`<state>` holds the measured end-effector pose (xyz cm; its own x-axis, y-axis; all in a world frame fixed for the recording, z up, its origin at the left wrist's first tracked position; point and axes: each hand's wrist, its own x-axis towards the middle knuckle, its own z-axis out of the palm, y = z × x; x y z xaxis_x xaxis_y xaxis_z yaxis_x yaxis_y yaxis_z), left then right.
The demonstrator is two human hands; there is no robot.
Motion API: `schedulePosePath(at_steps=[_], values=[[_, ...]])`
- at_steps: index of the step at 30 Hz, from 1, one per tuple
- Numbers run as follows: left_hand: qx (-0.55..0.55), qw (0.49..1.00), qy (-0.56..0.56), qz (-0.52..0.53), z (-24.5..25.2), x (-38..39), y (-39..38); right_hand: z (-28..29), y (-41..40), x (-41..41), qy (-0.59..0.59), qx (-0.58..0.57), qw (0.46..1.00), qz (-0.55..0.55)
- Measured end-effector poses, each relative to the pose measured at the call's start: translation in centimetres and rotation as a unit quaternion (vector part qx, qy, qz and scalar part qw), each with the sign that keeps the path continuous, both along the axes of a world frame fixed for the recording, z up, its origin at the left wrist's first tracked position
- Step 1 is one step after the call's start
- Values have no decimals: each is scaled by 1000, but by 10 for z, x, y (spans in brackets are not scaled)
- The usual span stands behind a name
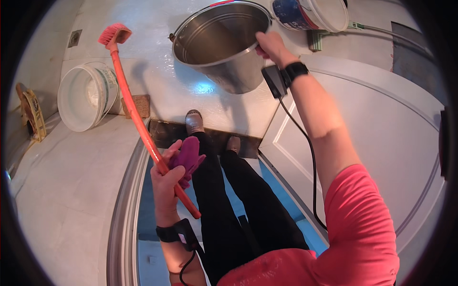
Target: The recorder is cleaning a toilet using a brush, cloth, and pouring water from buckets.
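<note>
My left hand (164, 180) grips the lower part of a scrub brush's orange handle (137, 112). The pink-bristled brush head (115, 34) points up and to the left. Bunched in the same hand is a purple cloth (188, 154), its far side hidden by my fingers. My right hand (272, 45) is closed on the right rim of a large stainless-steel bucket (236, 77). The bucket's mouth faces up towards me, and its wire handle with a red grip (222, 3) lies over at the far rim. How much liquid it holds is hard to tell.
A white plastic bucket (77, 98) lies tipped at left, near a brown block (137, 106). Another bucket (304, 14) and a green mop-like tool (316, 40) are at upper right. A white panelled door (365, 132) stands right. My feet are at a dark threshold (164, 134).
</note>
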<state>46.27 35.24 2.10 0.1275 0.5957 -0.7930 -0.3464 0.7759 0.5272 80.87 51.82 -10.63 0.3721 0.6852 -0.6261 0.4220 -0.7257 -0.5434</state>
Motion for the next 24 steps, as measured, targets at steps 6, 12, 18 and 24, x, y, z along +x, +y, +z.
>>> schedulePosePath(at_steps=[6, 12, 18, 24], values=[[15, 1000, -15, -15, -3, 4, -2, -23, -147, 32, -40, -37, 997, -49], [4, 999, -26, -45, 0, -6, 5, -4, -101, -81, 82, 48, 981, -172], [9, 998, -6, -67, -6, -4, -2, -15, 9, -51, 89, 15, 993, -70], [-11, 998, -6, -54, 11, -7, 9, -3, -24, 3, -24, -17, 999, -25]])
